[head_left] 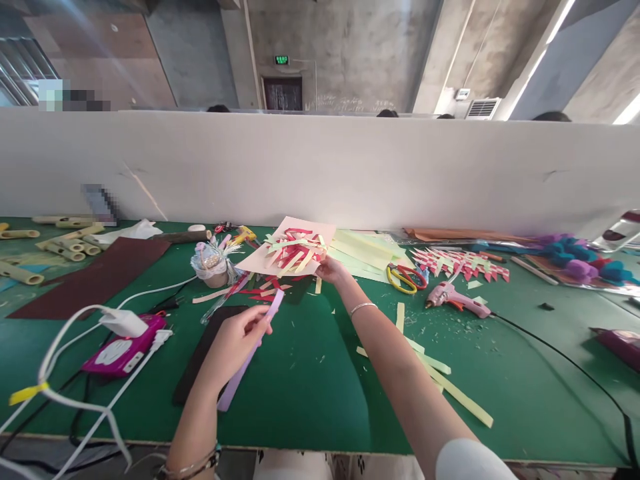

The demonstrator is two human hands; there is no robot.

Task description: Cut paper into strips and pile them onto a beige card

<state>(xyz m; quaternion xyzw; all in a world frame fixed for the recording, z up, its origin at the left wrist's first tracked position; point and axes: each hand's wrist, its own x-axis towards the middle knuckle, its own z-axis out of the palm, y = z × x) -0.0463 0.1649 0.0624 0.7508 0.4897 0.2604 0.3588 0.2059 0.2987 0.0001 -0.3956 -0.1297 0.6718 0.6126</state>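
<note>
My left hand (243,343) is closed on a long lilac paper strip (239,379), which slants down toward the table's front edge. Farther out, my right hand (330,269) grips the right side of a pale pink sheet (320,230). Red, yellow and pale green paper strips (296,250) lie heaped on that sheet. More red strips (265,287) lie just below the sheet. Yellow and red scissors (404,279) rest to the right of my right hand, and a pink glue gun (457,298) lies beyond them.
A magenta power strip (125,350) with white cables and a black flat object (205,357) lie at left. A decorated pot (213,267) stands farther back. Yellow-green strips (455,393) lie under and beside my right forearm. A white partition (320,167) bounds the green table (310,413).
</note>
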